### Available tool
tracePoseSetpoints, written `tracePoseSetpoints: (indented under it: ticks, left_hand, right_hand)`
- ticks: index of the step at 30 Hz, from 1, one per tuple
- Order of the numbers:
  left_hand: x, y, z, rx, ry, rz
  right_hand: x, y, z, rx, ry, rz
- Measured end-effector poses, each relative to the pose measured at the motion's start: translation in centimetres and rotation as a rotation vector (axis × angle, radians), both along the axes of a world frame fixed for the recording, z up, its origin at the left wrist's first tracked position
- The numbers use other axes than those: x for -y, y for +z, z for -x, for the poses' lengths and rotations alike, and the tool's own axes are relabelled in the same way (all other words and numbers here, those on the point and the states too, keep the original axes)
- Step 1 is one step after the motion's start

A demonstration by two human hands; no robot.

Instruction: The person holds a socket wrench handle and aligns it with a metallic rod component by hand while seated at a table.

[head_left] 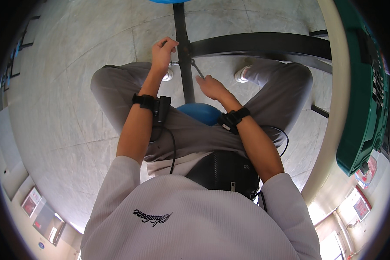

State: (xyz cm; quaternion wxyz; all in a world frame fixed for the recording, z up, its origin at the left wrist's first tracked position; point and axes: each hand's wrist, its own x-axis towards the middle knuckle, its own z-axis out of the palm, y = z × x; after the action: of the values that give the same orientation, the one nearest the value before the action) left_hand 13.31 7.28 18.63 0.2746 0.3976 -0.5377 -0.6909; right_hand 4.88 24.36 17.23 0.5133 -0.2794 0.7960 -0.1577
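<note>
My right hand (211, 87) is closed around the end of a slim metal wrench (198, 69). The wrench's far end meets the right side of a black metal beam (184, 56), just below where a crossbar joins it. On the beam's left side, my left hand (162, 53) is closed with its fingers curled close to the metal. Whatever it may hold is hidden by the fingers. A short shiny metal piece, like a bolt or socket (174, 63), sticks out of the beam below that hand.
The black crossbar (260, 43) runs right toward a pale curved table edge (340, 86). A green plastic case (362, 108) lies on that table. I sit on a blue seat (199, 113) at the beam's near end; another blue seat (169, 1) shows at the far end.
</note>
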Motion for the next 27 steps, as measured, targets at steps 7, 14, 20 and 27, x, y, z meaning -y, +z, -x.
tracePoseSetpoints:
  ticks: [7, 14, 20, 27]
  left_hand:
    - [-0.1, 0.1, 0.0, 0.007, 0.0, 0.011]
    - [0.1, -0.1, 0.1, 0.022, -0.013, 0.004]
    - [0.1, -0.2, 0.2, 0.017, -0.014, 0.006]
    - [0.1, 0.0, 0.2, 0.017, -0.019, 0.012]
  right_hand:
    - [-0.8, -0.7, 0.9, 0.312, -0.368, 0.088]
    - [-1.3, -1.4, 1.0, 0.683, -0.664, -0.022]
    - [-2.4, -3.7, 2.2, 0.889, -0.789, -0.128]
    - [-2.5, -3.9, 2.4, 0.6, -0.611, -0.116]
